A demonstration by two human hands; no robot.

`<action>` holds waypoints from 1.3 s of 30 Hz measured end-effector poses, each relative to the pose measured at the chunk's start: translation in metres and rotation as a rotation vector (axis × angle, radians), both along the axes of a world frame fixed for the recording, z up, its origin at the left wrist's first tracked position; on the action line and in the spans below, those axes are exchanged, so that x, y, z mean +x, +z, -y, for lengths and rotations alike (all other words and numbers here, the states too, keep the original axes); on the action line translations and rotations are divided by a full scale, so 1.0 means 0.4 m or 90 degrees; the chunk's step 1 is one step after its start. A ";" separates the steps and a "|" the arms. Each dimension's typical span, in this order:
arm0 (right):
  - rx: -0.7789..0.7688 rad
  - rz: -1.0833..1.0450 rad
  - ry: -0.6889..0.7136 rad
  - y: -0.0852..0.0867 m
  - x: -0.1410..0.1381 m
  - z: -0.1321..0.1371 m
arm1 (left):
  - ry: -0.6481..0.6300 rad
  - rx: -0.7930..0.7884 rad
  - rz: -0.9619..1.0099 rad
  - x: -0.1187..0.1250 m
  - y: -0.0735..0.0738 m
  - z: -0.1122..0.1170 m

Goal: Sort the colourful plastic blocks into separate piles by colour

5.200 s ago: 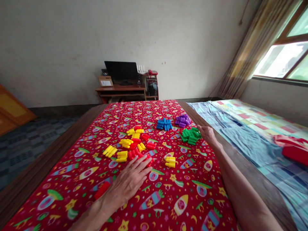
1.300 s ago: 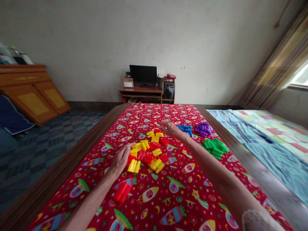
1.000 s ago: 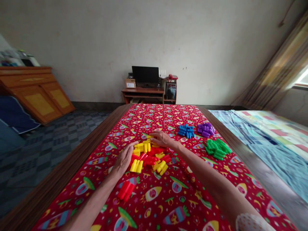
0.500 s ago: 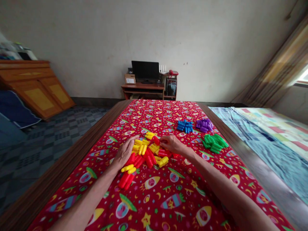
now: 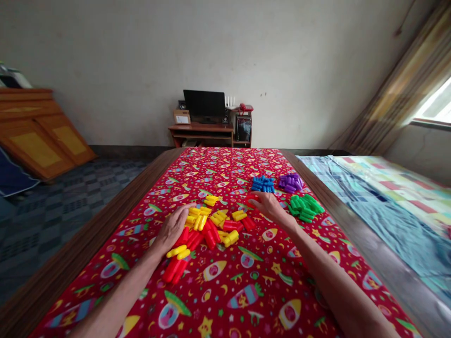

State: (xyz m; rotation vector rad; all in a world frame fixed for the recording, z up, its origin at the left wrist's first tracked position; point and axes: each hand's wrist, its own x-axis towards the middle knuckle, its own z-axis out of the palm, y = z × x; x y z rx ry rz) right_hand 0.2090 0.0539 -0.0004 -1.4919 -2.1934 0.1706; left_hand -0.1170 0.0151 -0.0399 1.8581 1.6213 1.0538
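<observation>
Plastic building pegs (image 5: 211, 230), short ridged sticks in red and yellow, lie in a loose, sprawling heap near the middle of a printed red tablecloth (image 5: 225, 162). The left hand (image 5: 171, 229) sits palm down at the heap's left side, fingers lightly curved over yellow pegs and the heel just above a red-and-yellow cluster; whether it grips any of them I cannot tell. The right hand (image 5: 268, 206) is open, fingers extended and palm down, with its fingertips just beside a lone red peg (image 5: 251, 198) at the heap's far right edge. It has hold of nothing that shows.

Beyond that hand, a blue peg pile (image 5: 263, 184) and a purple peg pile (image 5: 290, 183) sit side by side, with a green peg pile (image 5: 305, 208) nearer the right edge, all apart from the main heap. The cloth is covered in cartoon rockets and stars and runs along a wooden table edge (image 5: 105, 211).

To the right lies a bed sheet (image 5: 387, 211) in pastel patches. A wooden desk (image 5: 200, 127) stands against the far wall, holding a black monitor (image 5: 204, 104), a red telephone (image 5: 245, 107) and a cardboard box (image 5: 182, 117) whose white label looks too small to read. A wooden cabinet (image 5: 38, 136) leans at left over a checked floor (image 5: 70, 211), and a curtain (image 5: 384, 89) hangs beside the window (image 5: 435, 103).
</observation>
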 end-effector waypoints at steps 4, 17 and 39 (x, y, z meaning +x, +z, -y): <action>-0.059 0.153 -0.119 0.021 0.082 0.017 | 0.005 0.026 -0.009 -0.009 -0.020 -0.014; -0.144 0.333 0.107 0.087 -0.076 0.135 | -0.005 0.014 -0.020 0.005 0.014 0.008; -0.004 0.145 0.277 0.011 -0.092 0.140 | -0.002 0.015 -0.035 0.008 0.015 0.007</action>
